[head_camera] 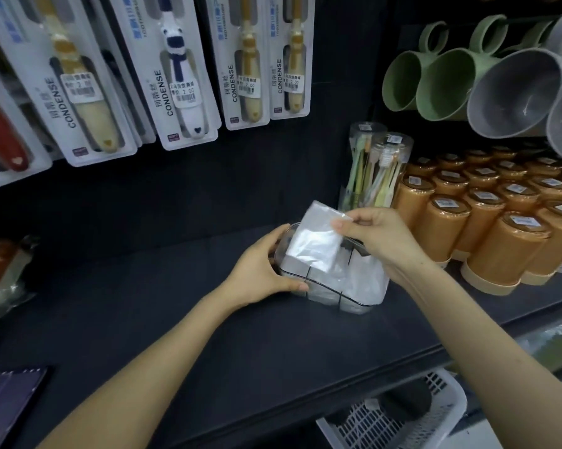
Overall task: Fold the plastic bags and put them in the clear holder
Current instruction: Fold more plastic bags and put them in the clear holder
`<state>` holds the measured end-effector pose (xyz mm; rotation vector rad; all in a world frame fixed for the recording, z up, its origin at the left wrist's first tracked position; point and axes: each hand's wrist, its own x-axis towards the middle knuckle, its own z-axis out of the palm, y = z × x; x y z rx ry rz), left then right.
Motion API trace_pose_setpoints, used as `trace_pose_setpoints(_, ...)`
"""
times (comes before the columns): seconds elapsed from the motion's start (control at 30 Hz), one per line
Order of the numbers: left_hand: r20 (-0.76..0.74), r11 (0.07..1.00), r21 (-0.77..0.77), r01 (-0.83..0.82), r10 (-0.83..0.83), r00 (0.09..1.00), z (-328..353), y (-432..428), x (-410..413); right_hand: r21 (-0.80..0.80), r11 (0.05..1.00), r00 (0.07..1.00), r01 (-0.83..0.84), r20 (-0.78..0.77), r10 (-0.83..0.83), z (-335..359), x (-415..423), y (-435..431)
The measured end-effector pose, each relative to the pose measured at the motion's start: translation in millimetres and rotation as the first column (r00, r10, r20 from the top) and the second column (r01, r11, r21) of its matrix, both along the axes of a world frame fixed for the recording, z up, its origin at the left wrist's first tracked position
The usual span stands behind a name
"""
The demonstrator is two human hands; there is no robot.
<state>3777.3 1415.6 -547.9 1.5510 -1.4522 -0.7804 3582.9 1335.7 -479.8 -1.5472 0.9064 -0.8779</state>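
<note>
- On the dark shelf (pixel 208 319), the left hand (pixel 260 267) grips the clear plastic holder (pixel 338 286), fingers curled round its end.
- Right hand (pixel 380 241) pinches a folded white plastic bag (pixel 315 241), half inside the holder.
- Other white bags already fill it; the task looks well along.

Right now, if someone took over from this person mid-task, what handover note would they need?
Hands: the left hand grips the left end of the holder, steadying it on the shelf. The right hand pinches a folded bag by its upper corner at the holder's open top.
Done: white bags already sit inside the holder.
Left: push this bag fully in, then let go.
</note>
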Motion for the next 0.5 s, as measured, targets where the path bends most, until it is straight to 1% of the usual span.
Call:
trace_pose_setpoints(0.07, 0.003, 0.999, -0.022, -0.032, 0.032, 0.999, -1.9, 13.6, -7.5, -0.046, 0.999, 0.998, -0.014, -0.063, 0.011, -4.3, 10.4, 8.2)
trace_pose_setpoints(0.13, 0.003, 0.995, -0.047, -0.085, 0.086, 0.996, -4.0, 27.4, -15.5, -0.122, 0.992, 0.986, -0.016, -0.164, -0.004, -11.0, 17.7, 16.6)
trace_pose_setpoints(0.23, -0.033, 0.986, -0.076, -0.15, 0.147, 0.989, -6.1, 45.5, -24.0, -0.321, 0.947, 0.935, -0.015, -0.34, -0.1, -18.0, 23.0, 29.1)
trace_pose_setpoints(0.3, -0.053, 0.981, -0.079, -0.177, 0.173, 0.984, -7.1, 54.7, -26.9, -0.485, 0.874, 0.891, -0.011, -0.401, -0.211, -20.8, 25.3, 38.0)
trace_pose_setpoints(0.4, -0.043, 0.979, -0.096, -0.182, 0.179, 0.983, -7.9, 66.7, -29.7, -0.688, 0.726, 0.821, -0.001, -0.415, -0.392, -25.4, 28.3, 49.5)
trace_pose_setpoints(0.5, -0.017, 0.976, -0.113, -0.184, 0.183, 0.983, -8.2, 75.8, -31.4, -0.772, 0.634, 0.779, 0.049, -0.368, -0.508, -31.1, 32.7, 61.4)
